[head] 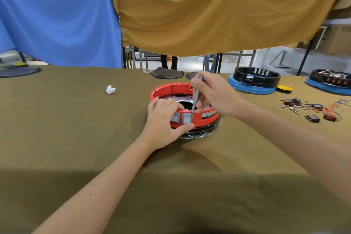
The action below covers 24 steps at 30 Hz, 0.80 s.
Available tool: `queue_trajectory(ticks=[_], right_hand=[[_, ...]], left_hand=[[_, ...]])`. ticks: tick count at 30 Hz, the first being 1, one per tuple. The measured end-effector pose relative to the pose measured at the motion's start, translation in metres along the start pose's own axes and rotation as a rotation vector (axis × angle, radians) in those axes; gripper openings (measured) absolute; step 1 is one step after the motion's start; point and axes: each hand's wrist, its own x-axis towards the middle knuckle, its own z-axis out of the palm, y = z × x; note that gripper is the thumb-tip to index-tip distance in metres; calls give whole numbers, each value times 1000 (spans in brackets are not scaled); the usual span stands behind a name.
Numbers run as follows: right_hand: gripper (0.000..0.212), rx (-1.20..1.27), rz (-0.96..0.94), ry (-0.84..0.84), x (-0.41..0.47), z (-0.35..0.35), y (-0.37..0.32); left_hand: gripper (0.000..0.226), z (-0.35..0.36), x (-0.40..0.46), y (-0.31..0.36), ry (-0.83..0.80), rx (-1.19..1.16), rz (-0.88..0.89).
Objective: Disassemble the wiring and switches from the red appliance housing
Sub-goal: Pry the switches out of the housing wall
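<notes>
Head view
Housing: the red appliance housing (171,89) sits ring-like on a black base, near the middle of the olive-draped table (76,138), its open top facing up.
Switches: two grey rocker switches (187,119) are set side by side in the housing's near wall, beside a printed label.
Left hand: the left hand (161,121) grips the near wall, fingers curled over the rim, thumb pressed under the right-hand switch.
Right hand: the right hand (214,93) pinches a slim grey tool (196,95) between thumb and fingers, its tip at the top right corner of that switch.
Removed parts: loose switches and wires (313,108) lie on the cloth well to the right.
Other housings: two black-and-blue housings (254,81) stand at the far right.
Scrap: a white crumpled scrap (110,89) lies left of the housing.
</notes>
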Motion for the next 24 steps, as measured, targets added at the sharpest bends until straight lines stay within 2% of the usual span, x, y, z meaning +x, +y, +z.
queue_trajectory(ticks=[3,7,13,20,22,24], right_hand=[[23,-155,-182,60,-16,6,-1],[23,-245,-235,61,-18,9,-2],[28,-51,-37,28,0,5,-4],[25,98,227,-142,23,-4,-6],[26,127,248,-147,23,-5,-7],[27,65,169,-115,19,-4,-6]], left_hand=[[51,0,1,0,-1,20,-1],[53,0,0,-1,-3,30,1],[51,0,0,0,11,19,9],[53,0,0,0,6,16,3],[52,0,0,0,9,18,2],[52,0,0,-1,11,14,5]])
